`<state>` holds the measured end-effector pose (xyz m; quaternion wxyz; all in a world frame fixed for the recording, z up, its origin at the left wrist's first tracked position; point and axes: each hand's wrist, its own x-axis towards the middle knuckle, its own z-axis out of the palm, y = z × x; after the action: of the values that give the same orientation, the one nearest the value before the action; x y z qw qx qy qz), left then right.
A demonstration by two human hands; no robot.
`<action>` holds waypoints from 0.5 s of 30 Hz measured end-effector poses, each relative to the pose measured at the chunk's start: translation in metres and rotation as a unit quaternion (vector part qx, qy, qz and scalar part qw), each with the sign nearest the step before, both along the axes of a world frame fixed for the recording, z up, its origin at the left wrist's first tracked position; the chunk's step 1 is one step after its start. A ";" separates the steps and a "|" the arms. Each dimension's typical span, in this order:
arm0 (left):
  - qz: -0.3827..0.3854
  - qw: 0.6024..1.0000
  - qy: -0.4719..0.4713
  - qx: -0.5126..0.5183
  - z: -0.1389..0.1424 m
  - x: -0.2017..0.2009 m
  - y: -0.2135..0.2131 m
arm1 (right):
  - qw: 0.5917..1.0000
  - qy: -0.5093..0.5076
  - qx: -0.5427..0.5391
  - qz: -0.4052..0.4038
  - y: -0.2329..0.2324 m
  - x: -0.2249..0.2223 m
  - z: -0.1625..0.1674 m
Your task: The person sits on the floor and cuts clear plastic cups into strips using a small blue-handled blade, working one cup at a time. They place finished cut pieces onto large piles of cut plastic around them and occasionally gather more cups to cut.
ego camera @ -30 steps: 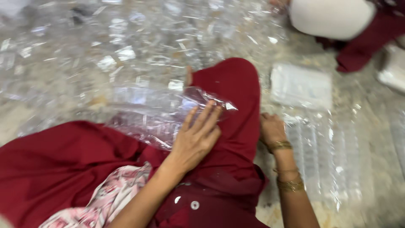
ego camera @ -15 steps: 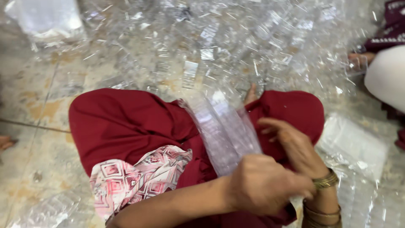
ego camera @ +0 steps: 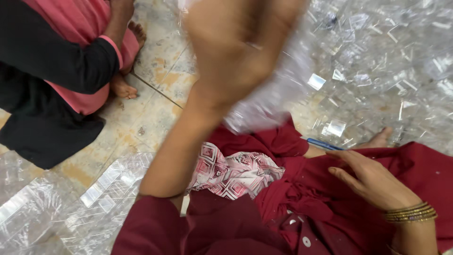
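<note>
My left hand (ego camera: 240,47) is raised close to the camera and blurred, gripping a bundle of clear plastic pieces (ego camera: 269,104) that hangs behind and below it. On my lap, my right hand (ego camera: 373,182) rests flat on the dark red cloth (ego camera: 292,203) with its fingers apart and nothing in it; gold bangles (ego camera: 410,212) circle its wrist. A pink-and-white patterned cloth (ego camera: 236,172) lies on my lap between the two arms.
Another person in black and pink (ego camera: 52,71) sits at the upper left, bare feet (ego camera: 125,85) on the tiled floor. Loose clear plastic pieces (ego camera: 391,66) cover the floor at right. Stacks of clear plastic (ego camera: 71,203) lie at lower left. A thin blue object (ego camera: 325,144) lies beside my knee.
My left hand has lifted the plastic bundle up off my lap, towards the camera. My right hand has let go of it and lies on the red cloth. The view has swung left.
</note>
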<state>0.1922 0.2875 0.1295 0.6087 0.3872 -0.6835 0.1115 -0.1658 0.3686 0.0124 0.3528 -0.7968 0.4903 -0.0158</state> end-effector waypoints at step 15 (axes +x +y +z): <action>0.319 0.895 -0.013 0.312 -0.125 0.130 0.000 | 0.973 0.210 -0.070 0.062 -0.056 -0.015 -0.035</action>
<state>0.3226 0.2877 0.0044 0.3788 0.7533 -0.5307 0.0859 -0.1804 0.3122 -0.0222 0.1855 -0.8340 0.5008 0.1388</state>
